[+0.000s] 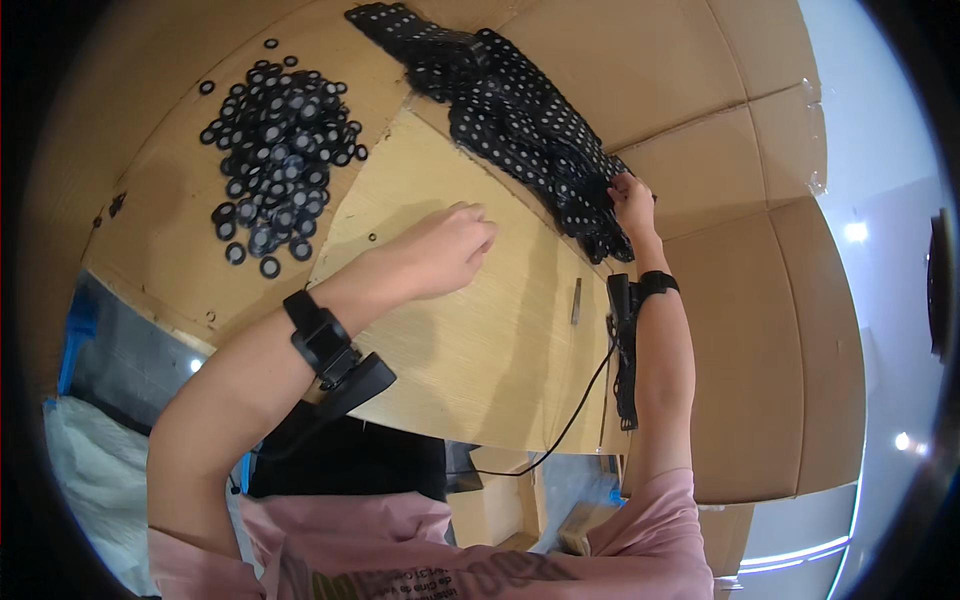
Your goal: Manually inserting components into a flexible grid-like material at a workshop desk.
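My left hand (455, 248) is over the middle of the pale wooden board (470, 360), its fingers curled closed; whatever they may hold is hidden. At the right, my right hand (632, 205) pinches the near end of a long heap of black sheets with rows of pale dots (530, 125). The sheets lie overlapped along the back of the work surface. To the left of my left hand spreads a pile of small black ring-shaped discs with grey centres (280, 160). One tiny dark ring (372, 237) sits alone on the board.
Cardboard walls (750, 330) rise behind and to the right. Tweezers or a thin metal strip (577, 300) lie on the board. A black device (622, 350) with a cable (560, 435) rests by my right forearm. A translucent bag (95, 480) is at lower left.
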The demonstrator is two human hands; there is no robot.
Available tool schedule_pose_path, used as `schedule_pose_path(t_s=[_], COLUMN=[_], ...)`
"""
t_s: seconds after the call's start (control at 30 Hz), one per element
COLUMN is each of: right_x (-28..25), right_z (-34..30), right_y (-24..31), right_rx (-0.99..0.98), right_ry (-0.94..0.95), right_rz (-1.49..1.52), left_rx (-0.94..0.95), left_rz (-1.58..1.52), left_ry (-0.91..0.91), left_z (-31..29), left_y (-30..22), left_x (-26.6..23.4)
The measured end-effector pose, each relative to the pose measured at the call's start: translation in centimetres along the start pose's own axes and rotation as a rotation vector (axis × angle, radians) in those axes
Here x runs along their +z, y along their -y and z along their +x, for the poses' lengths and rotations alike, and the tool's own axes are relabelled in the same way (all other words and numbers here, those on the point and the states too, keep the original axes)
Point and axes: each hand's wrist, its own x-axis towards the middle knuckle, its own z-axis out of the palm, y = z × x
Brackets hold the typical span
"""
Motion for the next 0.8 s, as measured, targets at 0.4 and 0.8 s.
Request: schedule_pose_path(t_s=[0.4, 0.8], right_x=[-2.2, -14.1], right_z=[1.8, -3.6], right_y=[-0.4, 11.0], right_rx=[0.088, -0.259], right_ry=[-0.032, -0.287], right_rz=[-0.008, -0.216], left_rx=[-0.009, -0.318], left_rz=[0.037, -0.367], left_ry=[0.033, 0.019], left_z=[0.2, 1.3], left_y=[0.3, -0.8], left_x=[0.0, 0.0])
